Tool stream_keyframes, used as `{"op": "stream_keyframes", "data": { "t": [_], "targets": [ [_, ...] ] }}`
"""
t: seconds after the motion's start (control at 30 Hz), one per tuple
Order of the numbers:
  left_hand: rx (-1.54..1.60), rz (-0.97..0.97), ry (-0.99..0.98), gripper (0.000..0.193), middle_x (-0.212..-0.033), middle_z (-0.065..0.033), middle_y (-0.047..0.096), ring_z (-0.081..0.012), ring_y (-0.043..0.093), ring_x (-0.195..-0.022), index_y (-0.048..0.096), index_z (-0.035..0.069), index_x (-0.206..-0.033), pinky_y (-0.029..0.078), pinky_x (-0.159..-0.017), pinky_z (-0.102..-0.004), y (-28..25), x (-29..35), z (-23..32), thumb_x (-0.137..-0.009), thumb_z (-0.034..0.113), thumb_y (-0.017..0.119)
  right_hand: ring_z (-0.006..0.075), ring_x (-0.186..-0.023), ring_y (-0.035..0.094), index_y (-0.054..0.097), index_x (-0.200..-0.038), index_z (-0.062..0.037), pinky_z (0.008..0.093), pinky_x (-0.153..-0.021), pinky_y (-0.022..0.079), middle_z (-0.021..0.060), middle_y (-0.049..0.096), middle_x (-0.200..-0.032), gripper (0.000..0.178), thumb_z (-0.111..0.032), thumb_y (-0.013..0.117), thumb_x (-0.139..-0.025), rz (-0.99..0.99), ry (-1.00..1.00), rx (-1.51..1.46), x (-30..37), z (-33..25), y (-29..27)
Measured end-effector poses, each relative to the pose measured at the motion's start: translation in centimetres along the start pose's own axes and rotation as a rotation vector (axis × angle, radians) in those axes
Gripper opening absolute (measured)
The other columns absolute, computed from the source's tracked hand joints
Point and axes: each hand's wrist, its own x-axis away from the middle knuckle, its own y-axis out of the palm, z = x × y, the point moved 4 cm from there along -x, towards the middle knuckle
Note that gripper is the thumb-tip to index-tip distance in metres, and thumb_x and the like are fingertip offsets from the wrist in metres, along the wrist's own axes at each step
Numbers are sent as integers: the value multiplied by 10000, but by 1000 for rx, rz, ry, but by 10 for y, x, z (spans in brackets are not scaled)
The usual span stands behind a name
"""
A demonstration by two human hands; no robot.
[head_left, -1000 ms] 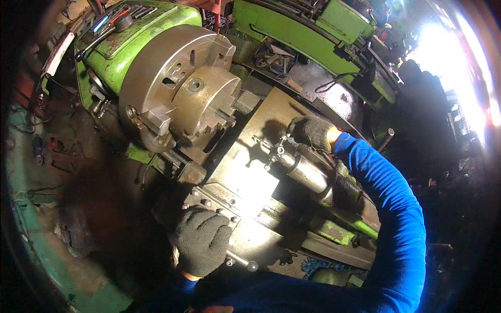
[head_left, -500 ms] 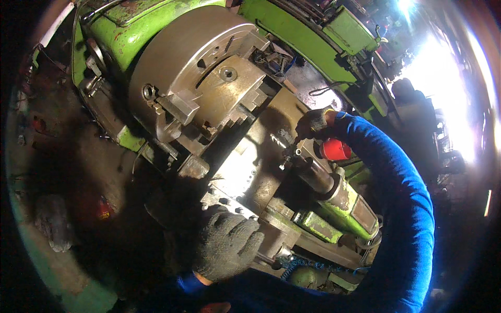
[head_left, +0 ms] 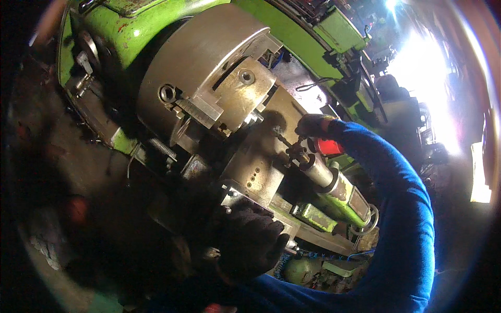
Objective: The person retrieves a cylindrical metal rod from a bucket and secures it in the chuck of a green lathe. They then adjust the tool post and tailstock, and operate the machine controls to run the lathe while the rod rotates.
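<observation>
My left hand (head_left: 253,240), in a dark knit glove, lies in shadow over the lathe's tool post (head_left: 229,195), with its fingers loosely bent; its fingertips are hard to see. Farther off, my gloved right hand (head_left: 313,125) is closed at the upper arm of a dark metal tool with crossed arms (head_left: 297,151). This tool sits in front of the tailstock quill (head_left: 319,173). A thin rod-like part of it points toward the large chuck (head_left: 193,68). What lies inside my right fingers is partly hidden.
The chuck's stepped jaws (head_left: 201,109) project toward the flat metal slide (head_left: 255,177). Behind the right wrist is a red container (head_left: 330,147). The green tailstock (head_left: 344,201) carries a handwheel (head_left: 371,221). A coil spring (head_left: 163,148) lies near the chuck's lower side.
The view has shifted, and the left hand has fallen into shadow, appearing farther right. My right hand stays at the crossed-arm tool, whose arms appear turned.
</observation>
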Motion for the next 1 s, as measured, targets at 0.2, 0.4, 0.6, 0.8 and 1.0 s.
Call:
{"op": "stream_keyframes", "data": {
  "t": [0.2,0.4,0.6,0.8,1.0],
  "targets": [
    [-64,-50,132,260,-1103,-142,766,-357,720,-1023,778,43,-1137,547,-940,-595,-4,0,7,-917,180,798,259,-823,804,857,-1043,-57,418,-787,599,120,853,-930,508,-458,560,-1137,441,100,-149,4,21,33],
    [-193,-78,162,185,-1110,-101,790,-326,741,-1019,777,91,-1073,580,-983,-576,-3,-7,14,-892,127,788,305,-987,780,730,-1369,-48,461,-867,613,135,825,-1106,441,-210,735,-960,342,-223,-115,-1,11,33],
    [-374,-98,81,158,-1030,-111,765,-345,719,-1017,803,74,-1013,574,-1026,-545,16,-4,19,-873,128,852,318,-938,748,761,-1381,-117,441,-793,582,123,804,-1029,393,-163,708,-994,694,-211,-206,-59,60,64],
    [-413,-38,90,173,-1027,-123,769,-365,734,-984,792,48,-993,605,-980,-548,20,-6,23,-829,82,836,312,-911,787,770,-1372,-118,437,-840,616,129,827,-1016,323,-155,634,-1082,671,-437,-613,-41,31,60],
    [-556,-173,178,209,-1082,-155,773,-379,741,-1062,786,26,-1053,610,-989,-537,23,-5,25,-853,85,779,352,-943,798,789,-1285,-124,450,-852,614,157,829,-1042,274,-117,642,-1054,681,-376,-334,-30,30,47]
  ]
}}
